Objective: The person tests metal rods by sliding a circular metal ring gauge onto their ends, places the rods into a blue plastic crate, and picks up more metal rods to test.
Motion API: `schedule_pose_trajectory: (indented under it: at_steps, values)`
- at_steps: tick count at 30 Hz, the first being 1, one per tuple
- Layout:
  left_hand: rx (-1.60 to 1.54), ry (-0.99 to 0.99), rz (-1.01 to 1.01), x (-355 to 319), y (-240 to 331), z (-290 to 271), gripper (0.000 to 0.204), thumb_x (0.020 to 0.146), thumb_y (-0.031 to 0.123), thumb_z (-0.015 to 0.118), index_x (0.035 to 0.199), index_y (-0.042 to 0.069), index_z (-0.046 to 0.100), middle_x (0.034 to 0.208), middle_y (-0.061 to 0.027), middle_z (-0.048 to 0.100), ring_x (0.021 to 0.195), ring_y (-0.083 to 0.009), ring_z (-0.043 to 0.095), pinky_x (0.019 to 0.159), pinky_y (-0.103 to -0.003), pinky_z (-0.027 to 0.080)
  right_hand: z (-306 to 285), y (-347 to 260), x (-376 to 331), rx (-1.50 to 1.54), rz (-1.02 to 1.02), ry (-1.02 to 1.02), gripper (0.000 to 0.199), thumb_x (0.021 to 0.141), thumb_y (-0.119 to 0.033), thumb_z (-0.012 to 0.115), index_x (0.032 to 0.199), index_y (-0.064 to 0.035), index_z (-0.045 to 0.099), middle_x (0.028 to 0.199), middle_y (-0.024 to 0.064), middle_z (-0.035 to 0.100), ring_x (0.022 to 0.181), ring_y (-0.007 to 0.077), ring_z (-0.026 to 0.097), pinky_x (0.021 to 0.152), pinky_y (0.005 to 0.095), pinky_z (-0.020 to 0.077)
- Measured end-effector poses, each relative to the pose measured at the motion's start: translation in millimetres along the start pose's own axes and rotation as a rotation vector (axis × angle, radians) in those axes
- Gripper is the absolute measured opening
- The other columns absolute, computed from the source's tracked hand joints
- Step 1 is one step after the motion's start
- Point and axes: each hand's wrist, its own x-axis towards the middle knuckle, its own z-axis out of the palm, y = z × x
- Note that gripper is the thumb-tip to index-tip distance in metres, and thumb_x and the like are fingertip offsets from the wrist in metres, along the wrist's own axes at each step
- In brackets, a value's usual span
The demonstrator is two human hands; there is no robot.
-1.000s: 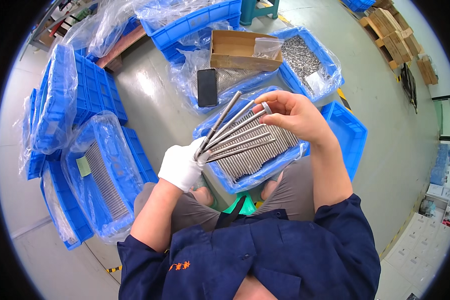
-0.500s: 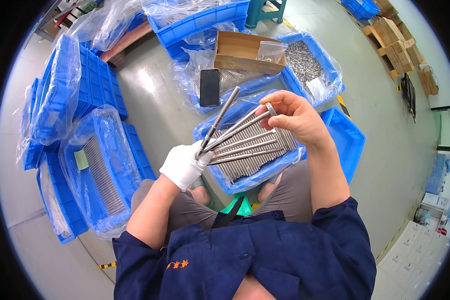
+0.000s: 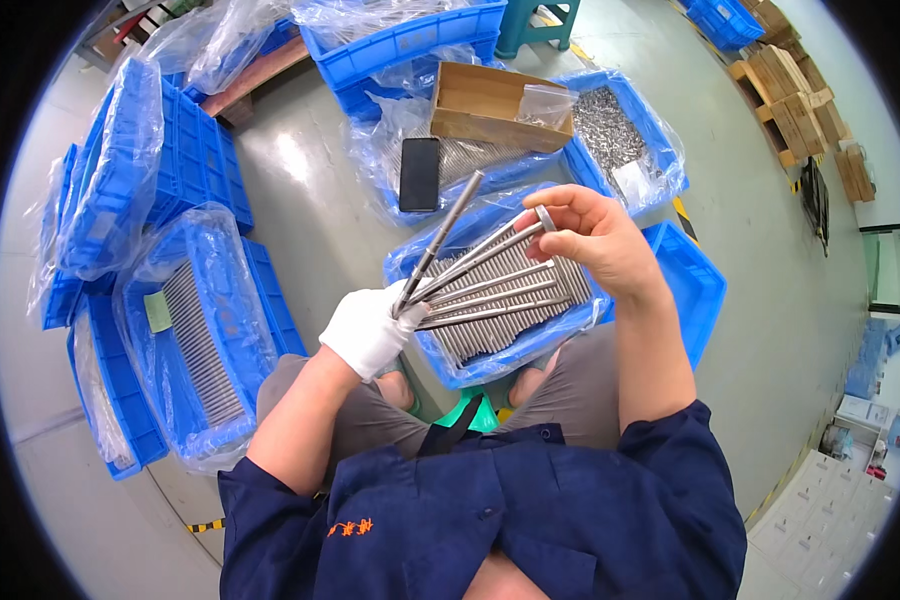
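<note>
My left hand [image 3: 363,332], in a white glove, is closed round several thin metal rods [image 3: 485,297] that fan out to the right. One rod with dark bands [image 3: 448,230] points up and away from the others. My bare right hand [image 3: 610,245] pinches a small round metal ring [image 3: 547,219] between thumb and fingers, at the far end of one rod. Whether the rod passes through the ring, I cannot tell. Below both hands is a plastic-lined blue crate [image 3: 460,377] with rows of similar metal rods [image 3: 480,340] lying in it.
Beyond the crate are a black phone [image 3: 420,175], an open cardboard box [image 3: 470,125] and a crate of small metal parts [image 3: 606,130]. Another blue crate [image 3: 705,290] stands at the right. Stacked blue crates [image 3: 195,150] and a crate of rods [image 3: 195,335] are at the left.
Both hands keep nearly the same pose, with the rods and the ring still held. The view has shifted slightly.
</note>
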Motion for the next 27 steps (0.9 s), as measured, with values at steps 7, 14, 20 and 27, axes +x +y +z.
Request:
schedule_pose_trajectory:
  at_steps: [7, 14, 20, 27]
  values:
    - [-0.042, -0.003, 0.001, 0.9, -2.6, 2.0, 0.029, 0.078, 0.028, 0.049, 0.104, 0.015, 0.053, 0.076, -0.0139, 0.058, 0.072, -0.0311, 0.055, 0.065, -0.036, 0.043, 4.8, 0.8, -0.7, -0.048, -0.108, 0.017, 0.032, 0.071, 0.003, 0.061, 0.101, -0.0007, 0.051, 0.09, 0.0072, 0.057, 0.082, 0.0117, 0.056, 0.072, 0.0223, 0.046]
    - [-0.107, -0.013, -0.049, 1.4, -3.4, 6.5, 0.029, 0.079, 0.028, 0.049, 0.105, 0.016, 0.053, 0.075, -0.0144, 0.058, 0.072, -0.0311, 0.055, 0.064, -0.036, 0.043, 2.2, 0.0, 0.6, -0.014, -0.041, 0.073, 0.032, 0.071, 0.001, 0.062, 0.101, -0.0004, 0.051, 0.088, 0.0061, 0.057, 0.079, 0.0105, 0.056, 0.07, 0.0218, 0.0457]
    - [0.015, -0.019, 0.016, 2.5, 1.7, -0.9, 0.028, 0.078, 0.027, 0.05, 0.104, 0.018, 0.053, 0.072, -0.0141, 0.058, 0.068, -0.0318, 0.055, 0.062, -0.038, 0.043, 1.6, -1.5, -3.4, -0.064, -0.132, 0.014, 0.03, 0.071, 0.002, 0.062, 0.099, -0.0001, 0.052, 0.086, 0.0059, 0.058, 0.081, 0.0113, 0.056, 0.071, 0.0223, 0.0466]
    - [-0.039, 0.033, 0.047, -0.5, -4.2, 7.9, 0.028, 0.078, 0.026, 0.051, 0.104, 0.018, 0.053, 0.07, -0.014, 0.057, 0.066, -0.0328, 0.055, 0.06, -0.039, 0.043, 3.2, -4.8, -5.4, -0.062, -0.061, 0.019, 0.031, 0.07, 0.004, 0.062, 0.099, 0.0003, 0.051, 0.089, 0.0071, 0.057, 0.083, 0.0119, 0.056, 0.073, 0.0231, 0.0463]
